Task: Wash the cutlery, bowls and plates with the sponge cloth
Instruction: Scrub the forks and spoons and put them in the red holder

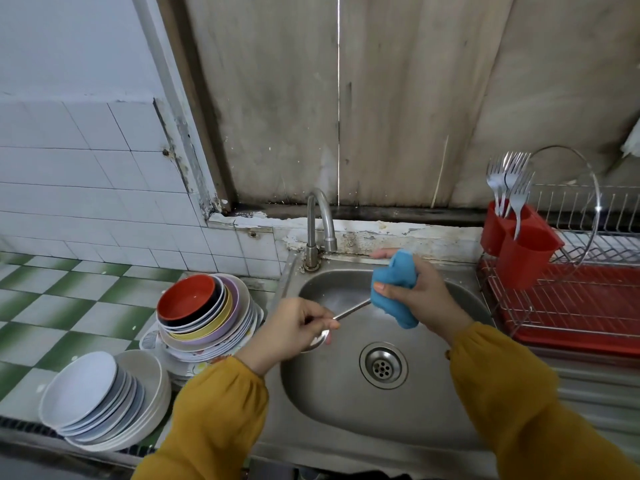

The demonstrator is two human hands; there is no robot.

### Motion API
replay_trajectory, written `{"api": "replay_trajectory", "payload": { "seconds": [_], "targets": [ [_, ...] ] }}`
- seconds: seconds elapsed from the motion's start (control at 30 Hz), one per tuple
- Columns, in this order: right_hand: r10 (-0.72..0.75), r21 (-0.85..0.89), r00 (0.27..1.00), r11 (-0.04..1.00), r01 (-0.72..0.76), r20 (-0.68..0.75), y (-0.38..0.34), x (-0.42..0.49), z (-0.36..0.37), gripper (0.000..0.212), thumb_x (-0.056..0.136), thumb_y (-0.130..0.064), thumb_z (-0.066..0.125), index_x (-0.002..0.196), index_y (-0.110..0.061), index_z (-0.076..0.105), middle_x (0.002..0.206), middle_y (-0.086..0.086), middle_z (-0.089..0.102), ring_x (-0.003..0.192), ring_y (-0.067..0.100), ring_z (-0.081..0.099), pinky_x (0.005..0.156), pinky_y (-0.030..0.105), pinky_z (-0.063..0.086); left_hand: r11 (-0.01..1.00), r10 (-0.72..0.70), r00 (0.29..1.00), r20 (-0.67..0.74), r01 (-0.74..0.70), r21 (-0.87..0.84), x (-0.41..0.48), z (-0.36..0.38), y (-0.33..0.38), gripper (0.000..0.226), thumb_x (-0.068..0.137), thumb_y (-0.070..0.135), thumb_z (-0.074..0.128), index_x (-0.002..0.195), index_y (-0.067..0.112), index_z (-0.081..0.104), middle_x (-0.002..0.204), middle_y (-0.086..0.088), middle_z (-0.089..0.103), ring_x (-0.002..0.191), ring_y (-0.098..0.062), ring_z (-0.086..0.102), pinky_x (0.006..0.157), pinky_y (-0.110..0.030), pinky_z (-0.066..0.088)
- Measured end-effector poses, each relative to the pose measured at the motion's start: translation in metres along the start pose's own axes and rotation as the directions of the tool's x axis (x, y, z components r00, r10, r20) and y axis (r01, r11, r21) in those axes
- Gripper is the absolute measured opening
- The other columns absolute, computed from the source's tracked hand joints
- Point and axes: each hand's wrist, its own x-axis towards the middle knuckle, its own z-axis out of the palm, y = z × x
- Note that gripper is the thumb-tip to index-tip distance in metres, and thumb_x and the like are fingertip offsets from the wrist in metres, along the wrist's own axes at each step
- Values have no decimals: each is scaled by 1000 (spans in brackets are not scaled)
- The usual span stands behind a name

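Our mustard sleeves (214, 410) frame the sink (329, 403). Above it, our left hand (294, 323) pinches a spoon (349, 312) by the neck. Right hand (420, 292) is clamped round the blue sponge cloth (394, 289), which meets the handle tip. Spoon: light, stiff, likely slick wet, so grip near the neck. Red caddy (523, 251) holds forks (509, 181) only. Stacked bowls (204, 306) and white plates (93, 400) wait on the worktop (69, 306); probably breakable.

Both arms wear mustard-yellow sleeves (214, 403) gathered at the cuffs.
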Motion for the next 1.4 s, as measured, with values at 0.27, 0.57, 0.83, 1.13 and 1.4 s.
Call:
{"api": "replay_trajectory", "payload": {
  "seconds": [0.27, 0.57, 0.83, 1.13, 1.4],
  "targets": [
    [79, -314, 920, 948, 49, 384, 9, -10, -7, 59, 83, 0, 72, 126, -38, 55, 119, -12, 59, 101, 4, 60, 85, 24, 53, 952, -137, 965, -225, 65, -300, 18, -35, 22, 18, 73, -5, 78, 82, 7, 70, 57, 2, 66, 46, -1, 56, 46, -12, 42],
    [-23, -97, 981, 994, 42, 191, 25, -29, 25, 64, 82, 7, 71, 131, -29, 51, 90, -3, 56, 70, -1, 51, 71, 20, 51, 791, -319, 875, -364, 35, -610, 18, 32, 11, 5, 87, 7, 68, 89, 4, 71, 68, -4, 71, 63, -8, 65, 60, -18, 50],
    [110, 265, 987, 961, -75, -120, 29, -32, 25, 56, 84, 0, 68, 124, -37, 54, 108, 3, 59, 92, 19, 64, 79, 45, 59, 842, -316, 847, -428, 42, -538, 24, 41, 17, 29, 102, 15, 47, 84, 4, 67, 41, 6, 48, 38, -4, 41, 45, -15, 36],
    [72, 396, 959, 917, 43, -272, -1, -1, 35, 83, 76, 3, 74, 140, -34, 36, 121, 6, 56, 86, 16, 69, 74, 33, 60, 768, -359, 924, -130, 213, -604, 27, 60, 35, 49, 105, 22, 37, 62, 5, 52, 34, 3, 36, 29, -8, 28, 37, -16, 25],
    [-100, 178, 766, 946, 271, -635, -8, 8, 41, 44, 86, -5, 71, 120, -24, 51, 102, -6, 56, 77, -10, 60, 66, 9, 48, 830, -299, 950, -90, 212, -516, 22, 54, 44, 53, 104, 21, 41, 53, 9, 47, 33, 3, 35, 28, -8, 28, 36, -15, 24]
  ]
}}
